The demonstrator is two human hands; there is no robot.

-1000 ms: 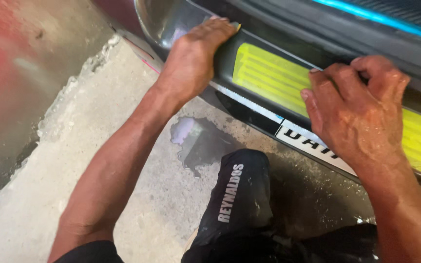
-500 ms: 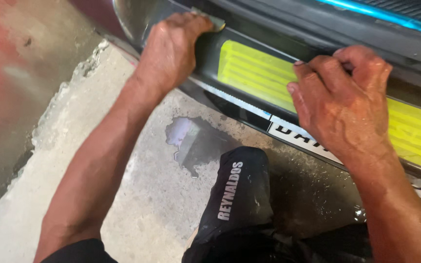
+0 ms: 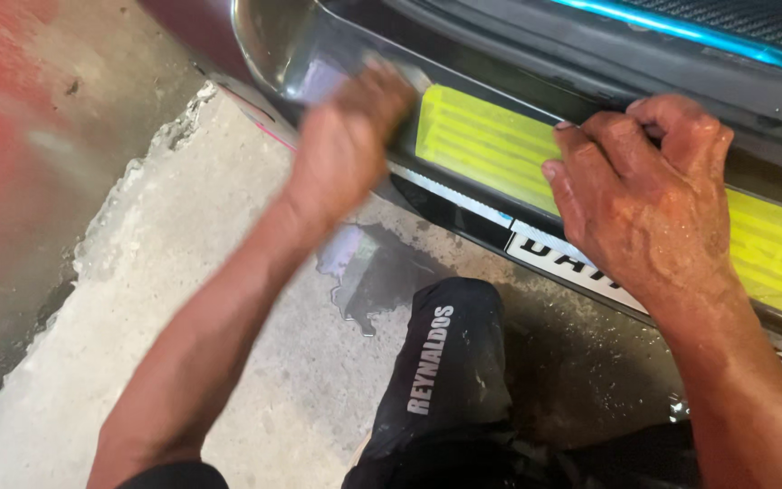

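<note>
A long black vehicle panel (image 3: 450,206) with a bright yellow ribbed strip (image 3: 481,145) runs across the upper part of the head view. My left hand (image 3: 346,145) is blurred by motion and lies over the panel's left end, beside a pale glossy patch (image 3: 319,81). My right hand (image 3: 644,199) rests on the middle of the yellow strip. Its fingers are bent and curl over the panel's upper edge. Whether my left hand grips anything is hidden by the blur.
A shiny curved body part (image 3: 264,45) meets the panel's left end, and a thin blue light line (image 3: 681,32) runs above. Below lie rough concrete (image 3: 183,272) with a wet patch (image 3: 373,272), red-painted floor (image 3: 11,91) at left, and my knee in black trousers (image 3: 454,362).
My left hand has slid along the panel's left end and is now blurred. The view has shifted a little. My right hand stays bent over the strip's upper edge.
</note>
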